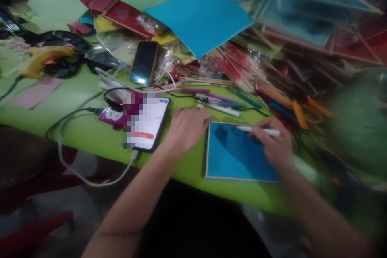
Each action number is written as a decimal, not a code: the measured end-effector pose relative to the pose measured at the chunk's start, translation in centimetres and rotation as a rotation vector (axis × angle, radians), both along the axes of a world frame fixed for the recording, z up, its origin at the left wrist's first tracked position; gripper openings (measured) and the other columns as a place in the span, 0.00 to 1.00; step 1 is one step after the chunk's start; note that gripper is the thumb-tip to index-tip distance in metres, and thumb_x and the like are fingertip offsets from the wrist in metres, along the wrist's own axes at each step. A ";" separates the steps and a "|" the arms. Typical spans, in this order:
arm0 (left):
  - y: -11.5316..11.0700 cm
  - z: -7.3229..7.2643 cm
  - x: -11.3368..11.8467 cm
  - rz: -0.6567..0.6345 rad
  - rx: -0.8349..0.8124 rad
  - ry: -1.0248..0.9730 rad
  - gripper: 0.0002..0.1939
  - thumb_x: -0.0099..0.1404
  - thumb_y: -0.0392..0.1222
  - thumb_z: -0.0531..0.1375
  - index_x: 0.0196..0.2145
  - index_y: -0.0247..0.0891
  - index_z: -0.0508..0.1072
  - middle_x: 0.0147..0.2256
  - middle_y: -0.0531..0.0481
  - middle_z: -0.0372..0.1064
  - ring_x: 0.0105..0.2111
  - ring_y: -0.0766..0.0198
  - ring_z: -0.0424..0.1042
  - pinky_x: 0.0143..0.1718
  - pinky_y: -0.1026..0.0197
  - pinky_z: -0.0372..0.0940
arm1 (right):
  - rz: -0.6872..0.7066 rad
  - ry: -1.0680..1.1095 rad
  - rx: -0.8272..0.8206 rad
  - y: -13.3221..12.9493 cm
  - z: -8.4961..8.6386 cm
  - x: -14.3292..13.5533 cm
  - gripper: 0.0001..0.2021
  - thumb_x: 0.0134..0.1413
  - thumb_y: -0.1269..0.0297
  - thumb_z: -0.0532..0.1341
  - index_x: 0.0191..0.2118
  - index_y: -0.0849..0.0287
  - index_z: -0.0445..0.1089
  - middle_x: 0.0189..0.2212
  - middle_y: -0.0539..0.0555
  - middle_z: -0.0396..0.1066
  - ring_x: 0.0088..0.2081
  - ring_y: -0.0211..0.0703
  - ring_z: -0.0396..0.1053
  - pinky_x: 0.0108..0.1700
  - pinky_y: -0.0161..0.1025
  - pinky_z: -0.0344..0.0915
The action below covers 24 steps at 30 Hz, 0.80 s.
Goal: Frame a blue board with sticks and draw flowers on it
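A blue square panel edged with thin pale sticks lies on the green table in front of me. My right hand is closed round a white marker with a pinkish-red end, its tip at the upper part of the blue surface. Small dark marks show near the panel's top left. My left hand rests flat on the table, fingers stretched toward the panel's upper left corner; whether they touch it I cannot tell. Several pens lie just beyond both hands.
A lit phone and a purple-white power strip with cables lie left. Farther back are a dark phone, thin sticks, a blue sheet and a yellow glue gun. Orange-handled scissors and a green round object are right.
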State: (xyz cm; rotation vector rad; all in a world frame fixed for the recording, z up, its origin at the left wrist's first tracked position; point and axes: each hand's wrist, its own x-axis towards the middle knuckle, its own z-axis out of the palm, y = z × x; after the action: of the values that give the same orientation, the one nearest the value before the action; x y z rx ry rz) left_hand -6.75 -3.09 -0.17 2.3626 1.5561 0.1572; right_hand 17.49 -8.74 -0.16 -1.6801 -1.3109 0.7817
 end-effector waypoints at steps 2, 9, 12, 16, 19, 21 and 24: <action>0.0 0.0 0.0 0.000 -0.002 0.003 0.15 0.78 0.42 0.51 0.39 0.38 0.75 0.38 0.42 0.79 0.36 0.53 0.78 0.46 0.49 0.69 | 0.003 0.006 -0.003 0.0 -0.1 0.1 0.07 0.53 0.60 0.67 0.28 0.53 0.70 0.23 0.49 0.75 0.26 0.44 0.70 0.30 0.39 0.65; 0.1 0.0 0.0 0.004 -0.004 0.005 0.14 0.78 0.43 0.52 0.39 0.38 0.75 0.38 0.43 0.79 0.36 0.54 0.78 0.47 0.49 0.70 | 0.003 0.003 0.002 0.1 -0.3 0.1 0.06 0.52 0.62 0.67 0.28 0.53 0.70 0.22 0.48 0.75 0.26 0.43 0.71 0.30 0.39 0.65; 0.1 0.0 0.0 0.003 0.001 -0.002 0.15 0.79 0.44 0.52 0.39 0.38 0.75 0.38 0.43 0.79 0.36 0.54 0.78 0.47 0.48 0.70 | -0.003 -0.003 0.003 0.1 -0.3 0.2 0.06 0.52 0.62 0.67 0.28 0.53 0.70 0.23 0.48 0.75 0.26 0.42 0.70 0.30 0.38 0.65; 0.0 0.1 0.0 0.001 -0.006 0.002 0.14 0.78 0.43 0.52 0.40 0.38 0.76 0.38 0.42 0.79 0.37 0.53 0.78 0.48 0.47 0.70 | 0.018 -0.002 0.001 0.0 -0.2 0.2 0.06 0.52 0.62 0.67 0.28 0.53 0.70 0.22 0.48 0.75 0.26 0.42 0.70 0.29 0.38 0.65; 0.0 0.2 0.1 0.003 -0.010 0.009 0.15 0.78 0.43 0.52 0.39 0.38 0.76 0.39 0.42 0.79 0.37 0.53 0.78 0.47 0.48 0.70 | 0.029 -0.002 0.006 -0.1 -0.1 0.2 0.06 0.52 0.62 0.67 0.28 0.53 0.70 0.22 0.48 0.75 0.26 0.42 0.71 0.30 0.38 0.65; 0.0 0.2 0.0 0.002 -0.012 0.011 0.14 0.78 0.43 0.52 0.39 0.38 0.76 0.39 0.42 0.79 0.37 0.53 0.78 0.47 0.49 0.70 | 0.033 0.005 0.003 -0.1 0.0 0.1 0.07 0.53 0.61 0.67 0.28 0.53 0.70 0.22 0.48 0.75 0.26 0.43 0.71 0.30 0.38 0.66; -0.1 0.1 0.0 0.002 -0.008 0.014 0.14 0.78 0.43 0.53 0.39 0.38 0.76 0.38 0.43 0.79 0.36 0.53 0.78 0.47 0.49 0.70 | 0.054 0.008 -0.010 -0.1 0.0 -0.1 0.07 0.53 0.60 0.67 0.29 0.53 0.70 0.23 0.49 0.77 0.26 0.43 0.73 0.30 0.39 0.67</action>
State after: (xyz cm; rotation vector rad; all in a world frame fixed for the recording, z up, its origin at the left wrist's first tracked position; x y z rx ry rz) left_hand -6.77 -3.15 -0.07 2.3612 1.5632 0.1348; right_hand 17.42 -8.83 -0.12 -1.6539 -1.3537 0.8265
